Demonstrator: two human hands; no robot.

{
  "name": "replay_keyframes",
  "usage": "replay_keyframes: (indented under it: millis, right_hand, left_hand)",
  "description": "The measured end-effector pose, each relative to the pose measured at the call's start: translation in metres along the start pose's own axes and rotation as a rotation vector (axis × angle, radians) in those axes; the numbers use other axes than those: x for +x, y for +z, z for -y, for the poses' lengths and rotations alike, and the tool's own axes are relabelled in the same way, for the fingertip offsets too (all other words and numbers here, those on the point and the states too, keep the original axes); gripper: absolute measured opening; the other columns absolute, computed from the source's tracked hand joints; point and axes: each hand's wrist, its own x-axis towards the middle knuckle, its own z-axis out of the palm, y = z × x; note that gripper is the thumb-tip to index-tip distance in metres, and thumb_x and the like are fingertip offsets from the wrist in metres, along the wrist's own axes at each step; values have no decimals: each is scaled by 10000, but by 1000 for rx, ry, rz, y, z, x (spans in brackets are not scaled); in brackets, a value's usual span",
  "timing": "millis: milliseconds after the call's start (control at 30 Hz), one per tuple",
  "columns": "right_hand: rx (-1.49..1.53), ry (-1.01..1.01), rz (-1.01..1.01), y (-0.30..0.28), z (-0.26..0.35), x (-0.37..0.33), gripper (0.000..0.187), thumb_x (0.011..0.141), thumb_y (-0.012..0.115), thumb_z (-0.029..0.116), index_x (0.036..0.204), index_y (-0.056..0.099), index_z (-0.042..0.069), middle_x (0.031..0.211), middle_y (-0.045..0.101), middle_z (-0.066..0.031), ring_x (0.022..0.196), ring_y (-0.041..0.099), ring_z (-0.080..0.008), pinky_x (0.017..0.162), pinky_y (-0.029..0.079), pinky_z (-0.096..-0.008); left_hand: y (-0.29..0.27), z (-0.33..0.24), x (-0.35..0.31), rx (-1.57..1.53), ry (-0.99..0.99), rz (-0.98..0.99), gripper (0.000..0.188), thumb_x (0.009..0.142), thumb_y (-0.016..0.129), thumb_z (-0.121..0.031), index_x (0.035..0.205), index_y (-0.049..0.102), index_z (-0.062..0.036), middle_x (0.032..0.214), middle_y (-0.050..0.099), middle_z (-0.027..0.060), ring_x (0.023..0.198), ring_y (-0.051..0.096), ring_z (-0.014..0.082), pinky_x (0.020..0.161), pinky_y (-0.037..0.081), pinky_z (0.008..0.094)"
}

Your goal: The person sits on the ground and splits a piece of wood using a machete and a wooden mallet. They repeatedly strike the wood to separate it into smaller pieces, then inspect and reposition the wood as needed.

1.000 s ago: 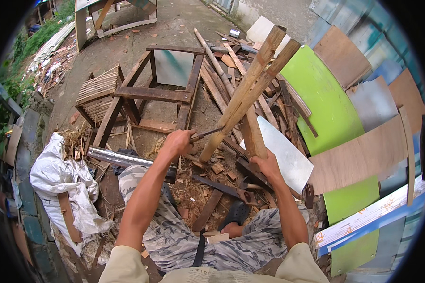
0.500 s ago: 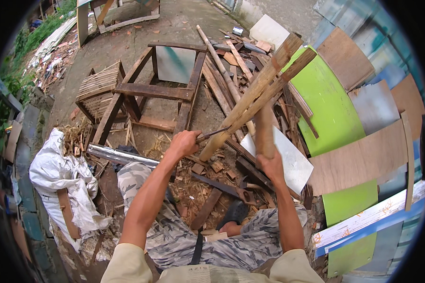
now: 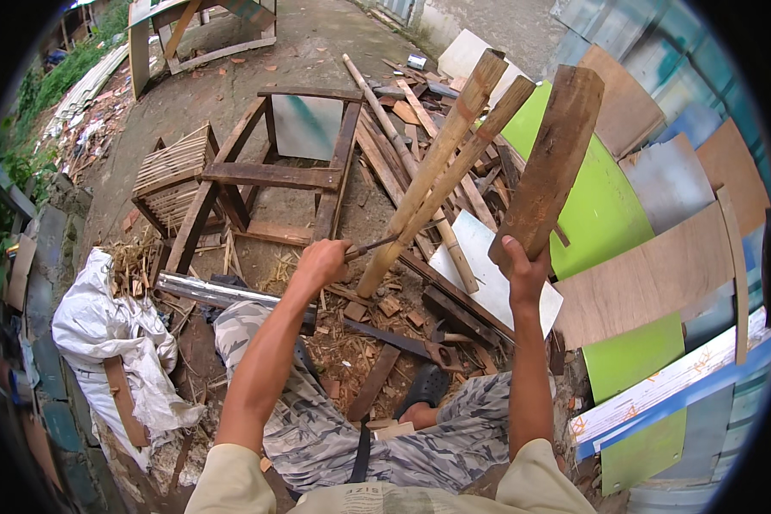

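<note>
My left hand (image 3: 323,264) is closed around the handle of a knife (image 3: 373,246), whose blade sits in a light wooden pole that looks like bamboo. This pole (image 3: 433,176) leans up and away, split into two lengths that spread toward the top and meet near its foot. Raised to the right and apart from the pole is a thick brown wooden block (image 3: 553,158), with my right hand (image 3: 525,267) wrapped round its lower end. How deep the blade reaches is partly hidden by the pole.
A handsaw (image 3: 403,341) and offcuts lie on the ground before my knees. An upturned wooden frame (image 3: 274,176) stands ahead, with a slatted crate (image 3: 176,171) beside it. Scrap timber is heaped behind the pole. A white sack (image 3: 116,325) lies left; green panels (image 3: 587,180) lean right.
My right hand has lifted the wooden block up and to the right, away from the pole. The left hand still grips the knife, and the view has shifted slightly.
</note>
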Motion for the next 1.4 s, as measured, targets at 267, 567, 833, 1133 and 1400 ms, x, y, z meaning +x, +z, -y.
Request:
replay_keyframes:
  millis: [267,567,833,1133,1400]
  right_hand:
    - [-397,526,401,-12,-119,-77,598,707,735,201,1254,594,5,1093,689,-176,1006,649,-263,901,481,-355]
    - [-24,145,-96,-48,-42,-102,546,786,700,98,1285,513,-21,1132,607,-91,990,583,-201,898,468,-321]
    - [8,-92,17,-27,3,-72,506,803,726,163,1227,531,-32,1104,624,-106,976,606,-212,889,476,-332]
    - [-464,302,619,-1,-120,-94,625,723,750,242,1281,575,21,1144,674,-195,1037,654,-311,923,485,-373]
    - [5,33,335,2,-21,-53,436,826,726,132,1201,560,-15,1048,660,-86,947,621,-177,859,492,-318]
  left_hand:
    - [25,2,10,64,34,-24,300,763,647,-103,1060,678,-138,929,704,186,921,664,400,783,524,507]
    - [36,3,12,-10,-8,-72,264,747,676,-136,1011,679,-128,918,699,194,913,660,397,777,525,507]
    - [41,7,16,-30,-27,-107,293,731,663,-108,1022,682,-125,918,699,196,911,659,411,785,528,507]
    - [66,-11,14,-11,6,-83,240,808,571,-60,1012,694,-89,939,698,227,920,674,414,775,539,501]
    - [69,-5,16,-52,-32,-97,221,785,582,-58,975,695,-73,900,696,232,898,678,418,753,541,497]
